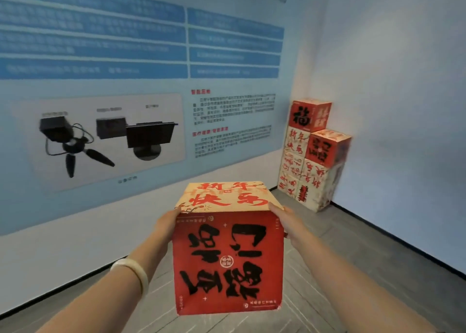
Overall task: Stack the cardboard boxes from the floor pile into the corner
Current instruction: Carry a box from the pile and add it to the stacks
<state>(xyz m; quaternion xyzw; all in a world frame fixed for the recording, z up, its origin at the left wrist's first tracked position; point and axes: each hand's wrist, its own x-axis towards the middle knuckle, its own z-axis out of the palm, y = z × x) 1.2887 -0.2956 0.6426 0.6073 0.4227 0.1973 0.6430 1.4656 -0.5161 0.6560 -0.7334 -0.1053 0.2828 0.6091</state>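
Note:
I carry a cardboard box [228, 259] in front of me, off the floor. Its near face is red with black characters and its top is tan with red characters. My left hand [167, 223] presses flat against the box's left side. Against the right side lies my right hand [286, 223], fingers straight along the upper edge. In the far corner stands a stack of similar boxes [312, 156], several high in two columns. The left column is topped by a red box [310, 114], the right column by another red box [327, 147], one level lower.
A large blue printed poster [141, 80] covers the left wall. A plain white wall [403, 105] runs along the right. Grey floor [365, 252] with black skirting lies between me and the corner stack. A white bracelet [133, 272] sits on my left wrist.

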